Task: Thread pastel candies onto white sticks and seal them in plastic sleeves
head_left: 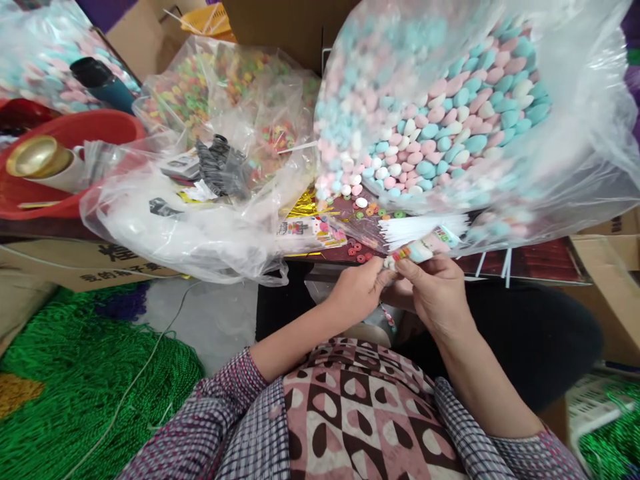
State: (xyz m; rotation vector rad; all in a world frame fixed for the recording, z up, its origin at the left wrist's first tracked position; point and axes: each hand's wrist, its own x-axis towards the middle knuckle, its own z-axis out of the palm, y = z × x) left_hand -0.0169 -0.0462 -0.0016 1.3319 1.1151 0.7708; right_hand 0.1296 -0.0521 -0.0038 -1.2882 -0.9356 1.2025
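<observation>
Down at my far left, green beaded strings are lying heaped on the floor, and one red basin is sitting on the bench. Moving right, one crumpled clear bag is slumping over the bench edge. My left hand is pinching the near end of a small candy packet between thumb and fingertips, and my right hand is closing its fingers over the packet from above, nearer to its middle. The packet's long axis is running up and rightward, away from me. One big bag of pastel candies is looming beyond; loose rings are too many to count.
</observation>
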